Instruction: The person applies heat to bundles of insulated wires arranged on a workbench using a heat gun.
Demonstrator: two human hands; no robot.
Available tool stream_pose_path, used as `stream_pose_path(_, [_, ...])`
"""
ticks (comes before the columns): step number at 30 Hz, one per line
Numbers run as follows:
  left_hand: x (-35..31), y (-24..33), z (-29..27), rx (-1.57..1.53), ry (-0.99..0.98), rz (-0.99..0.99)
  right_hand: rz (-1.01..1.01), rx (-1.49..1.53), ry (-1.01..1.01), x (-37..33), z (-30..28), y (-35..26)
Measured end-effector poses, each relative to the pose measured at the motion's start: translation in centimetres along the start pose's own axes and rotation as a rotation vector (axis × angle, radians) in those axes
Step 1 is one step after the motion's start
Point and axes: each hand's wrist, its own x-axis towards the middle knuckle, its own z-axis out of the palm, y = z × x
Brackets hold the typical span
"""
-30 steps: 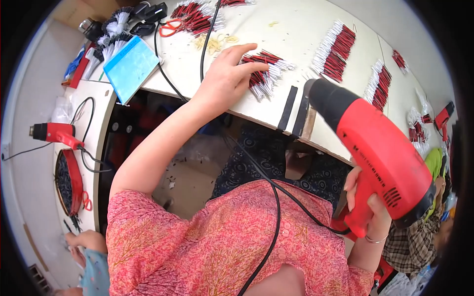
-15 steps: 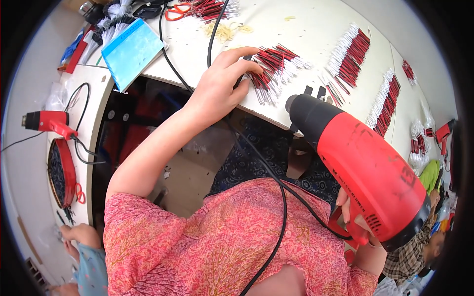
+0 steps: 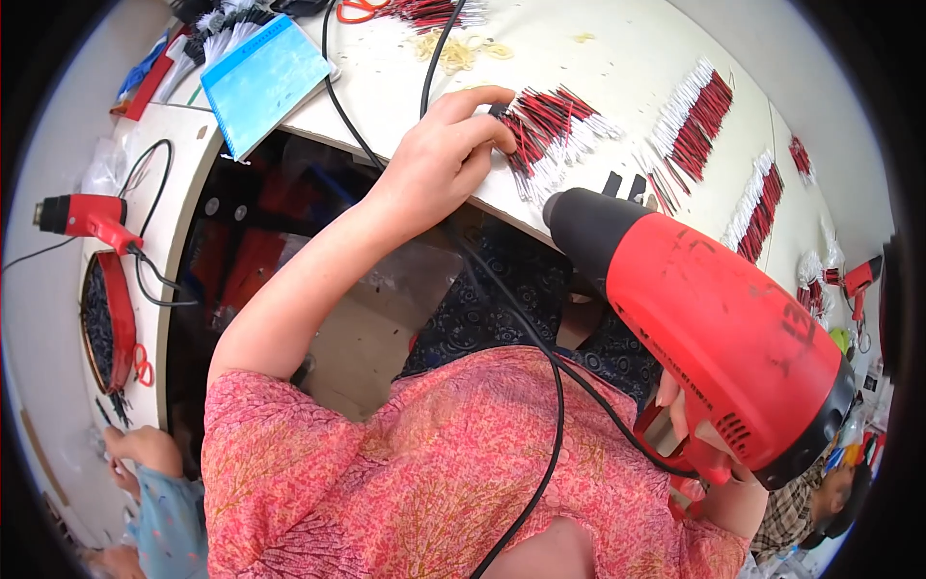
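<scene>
My left hand (image 3: 444, 159) rests at the table's front edge, with its fingers curled on the left end of a pile of short red, black and white wires (image 3: 555, 125). A small black piece (image 3: 498, 110) shows by its fingertips. My right hand (image 3: 673, 403), partly hidden, is wrapped round the handle of a red and black heat gun (image 3: 723, 318). The gun's black nozzle points left, just in front of the table edge and close to the wires' white ends. Two black strips (image 3: 625, 185) lie beside the nozzle.
More wire rows (image 3: 696, 121) lie to the right on the white table (image 3: 598, 29). Yellowish bands (image 3: 458, 50), orange-handled scissors (image 3: 359, 10) and a blue notebook (image 3: 265, 82) are farther back. A black cable (image 3: 558, 425) crosses my front. Another heat gun (image 3: 89, 220) and a person's arm (image 3: 149, 449) are left.
The heat gun has shifted slightly left, bringing its nozzle nearer the wires. My left hand stays at the pile. The whole view has shifted a little.
</scene>
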Motion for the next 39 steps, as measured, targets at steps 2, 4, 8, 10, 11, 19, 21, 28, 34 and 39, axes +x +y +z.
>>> stream_pose_path(2, [0.2,-0.1,0.2,-0.054,0.101,0.020,-0.055,-0.197,-0.200,0.9,-1.8,0.3])
stream_pose_path(4, [0.0,-0.2,0.2,-0.079,0.129,-0.015,-0.010,-0.210,-0.153,1.0,-1.0,-0.5])
stream_pose_path(8, [-0.2,-0.5,0.1,-0.163,0.175,-0.058,0.041,-0.200,-0.078,1.6,1.9,-2.2])
stream_pose_path(10, [-0.2,-0.6,0.2,-0.158,0.175,-0.042,0.031,-0.222,-0.025,1.1,2.5,-2.4])
stream_pose_path(11, [-0.2,-0.6,0.3,-0.154,0.171,-0.024,0.020,-0.241,0.030,0.8,2.7,-2.5])
stream_pose_path(19, [-0.4,-0.2,0.2,0.014,0.057,0.118,0.026,-0.196,0.008,1.8,2.4,-3.0])
stream_pose_path(21, [-0.5,-0.3,0.3,-0.013,0.060,0.100,0.033,-0.198,-0.023,1.8,2.4,-2.8])
stream_pose_path(28, [-0.6,-0.2,-0.1,-0.098,0.086,0.020,0.039,-0.250,0.076,2.1,3.9,-4.0])
stream_pose_path(34, [-1.1,-0.6,0.0,-0.060,0.174,0.012,0.214,-0.147,-0.044,3.2,2.1,-2.6])
stream_pose_path(39, [-0.7,-0.8,0.2,-0.086,0.194,0.029,0.050,-0.204,0.177,1.9,4.3,-3.6])
